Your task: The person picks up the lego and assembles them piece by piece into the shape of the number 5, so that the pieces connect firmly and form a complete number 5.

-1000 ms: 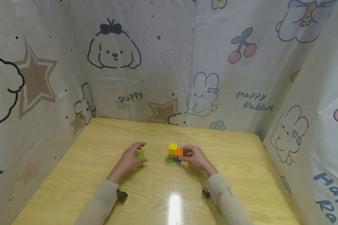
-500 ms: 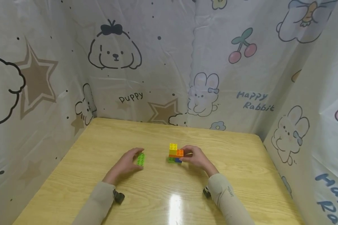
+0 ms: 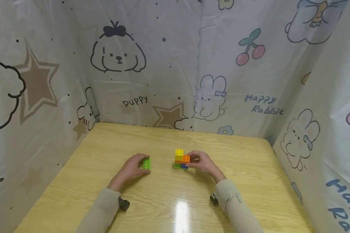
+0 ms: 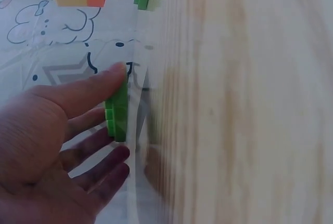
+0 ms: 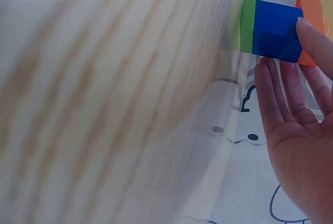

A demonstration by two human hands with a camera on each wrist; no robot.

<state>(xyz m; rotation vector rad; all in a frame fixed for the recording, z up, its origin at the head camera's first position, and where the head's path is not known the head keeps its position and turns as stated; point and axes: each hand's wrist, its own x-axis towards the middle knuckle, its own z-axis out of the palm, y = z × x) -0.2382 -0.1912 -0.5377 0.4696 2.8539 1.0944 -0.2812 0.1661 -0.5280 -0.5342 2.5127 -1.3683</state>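
On the left of the table, my left hand (image 3: 133,167) pinches a flat green toy brick (image 3: 146,163) with studs, thumb on the near end and fingers at the far end. The left wrist view shows this green brick standing edge-on between thumb and fingers. To the right, my right hand (image 3: 203,162) grips a stack of toy bricks from its right side. A yellow brick (image 3: 179,154) tops the stack, on an orange brick (image 3: 186,158). Below come a blue brick (image 5: 277,30) and a flat green base brick (image 5: 247,16). In the right wrist view my thumb presses near the blue and orange bricks.
A light wooden table (image 3: 169,191) carries the bricks, with a gap between the two. Patterned cloth walls (image 3: 169,64) stand behind the table and along both sides. Small dark wrist devices (image 3: 123,204) sit at both cuffs.
My left hand has spread round the green brick, then closed on its two ends, shifting it slightly. The right hand and the stack have stayed in place.
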